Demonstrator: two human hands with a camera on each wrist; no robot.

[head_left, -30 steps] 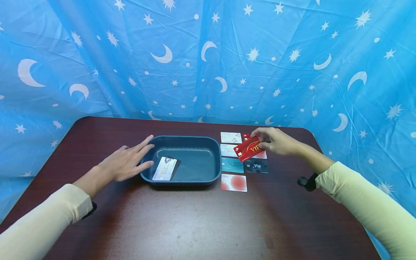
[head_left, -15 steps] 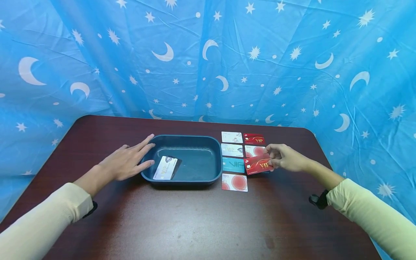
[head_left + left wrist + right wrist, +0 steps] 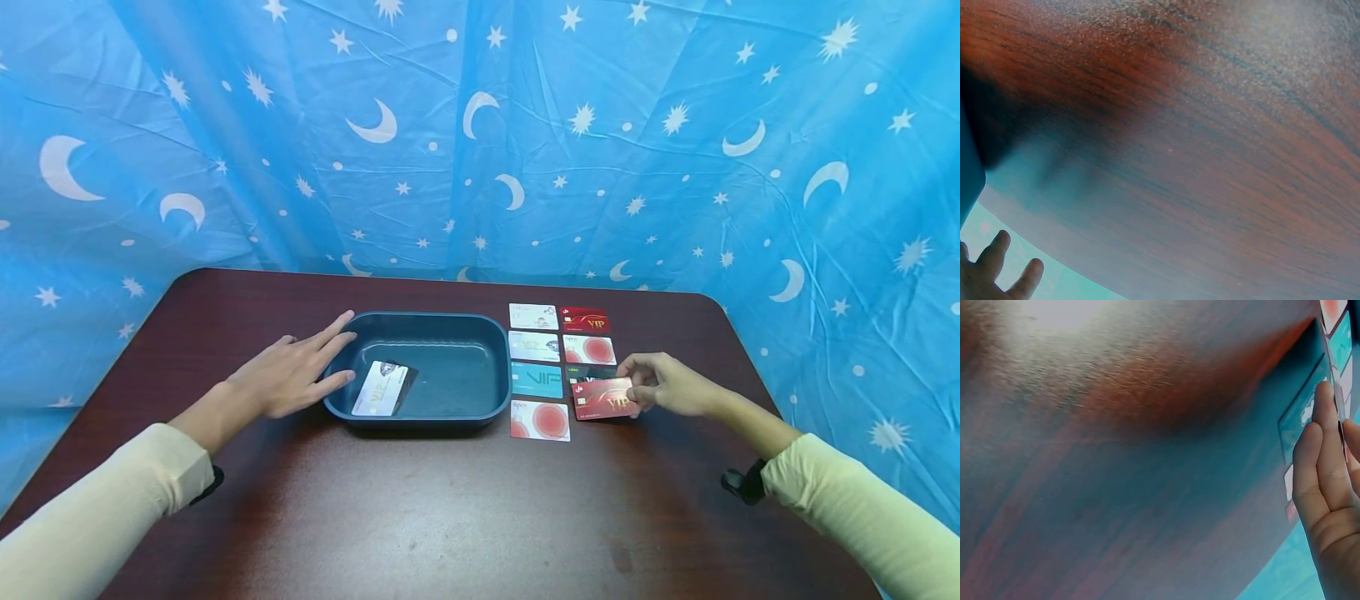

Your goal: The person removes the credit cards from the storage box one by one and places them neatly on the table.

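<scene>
My right hand (image 3: 671,385) pinches a red VIP card (image 3: 600,398) by its right end, tilted low over the table. It overlaps the lower part of a dark VIP card (image 3: 590,374). In the right wrist view the fingers (image 3: 1329,450) press on the card, seen almost edge-on. My left hand (image 3: 292,371) has its fingers spread, with the tips at the left rim of a dark blue tray (image 3: 457,418). Inside the tray a white VIP card (image 3: 380,388) lies partly over a dark card (image 3: 408,387).
Left of the held card a column holds white cards (image 3: 533,317), a teal VIP card (image 3: 536,380) and a white card with red circles (image 3: 540,421). Beyond it lie another red-circle card (image 3: 588,349) and a red VIP card (image 3: 585,320). A starry blue curtain (image 3: 420,208) hangs behind the table.
My right hand has carried the red card toward the near side, from over the upper cards to below the dark VIP card, uncovering the cards behind. The left hand stays at the tray.
</scene>
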